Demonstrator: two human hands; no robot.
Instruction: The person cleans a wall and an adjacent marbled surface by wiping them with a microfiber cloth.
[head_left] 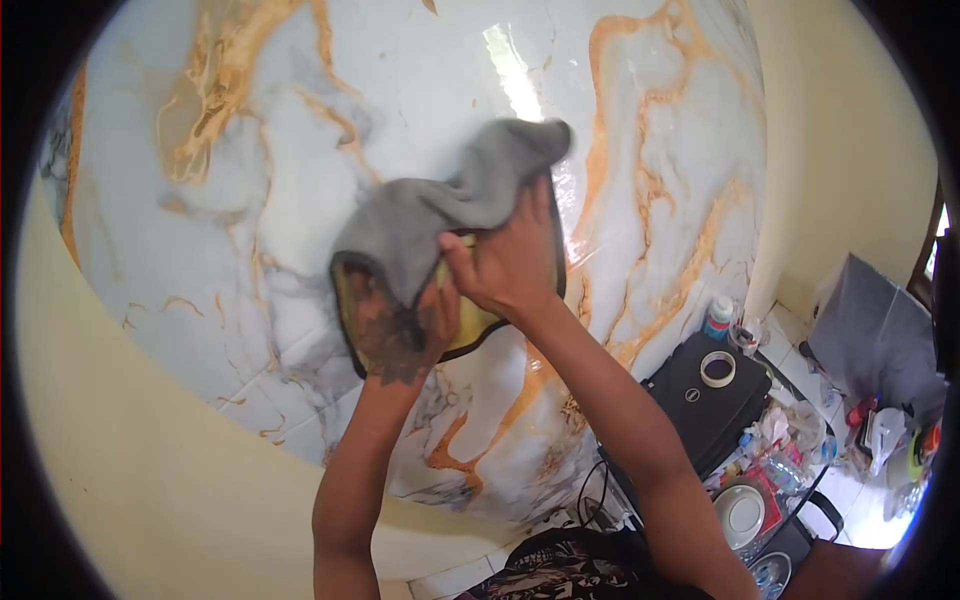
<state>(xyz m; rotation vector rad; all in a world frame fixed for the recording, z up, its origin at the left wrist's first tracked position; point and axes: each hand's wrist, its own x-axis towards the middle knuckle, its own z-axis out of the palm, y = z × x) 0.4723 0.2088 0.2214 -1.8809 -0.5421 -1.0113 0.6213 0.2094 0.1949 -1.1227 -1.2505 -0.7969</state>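
A grey cloth [440, 200] with a yellow underside and dark edging lies bunched against a glossy white marble-patterned surface [400, 90] with gold veins. My left hand [400, 325], with a dark marking on its back, is at the cloth's lower left part, its fingers partly covered by a fold. My right hand [510, 255] presses on the cloth's right part, fingers stretched toward its upper end and thumb pointing left. The two hands are close together. The cloth's upper end is a little blurred.
To the lower right are a black Dell laptop [700, 400] with a roll of tape [717, 369] on it, a bottle [718, 316], a white bowl [740, 515] and assorted clutter. A grey box-like object [870, 330] stands at far right, beside the cream wall [840, 130].
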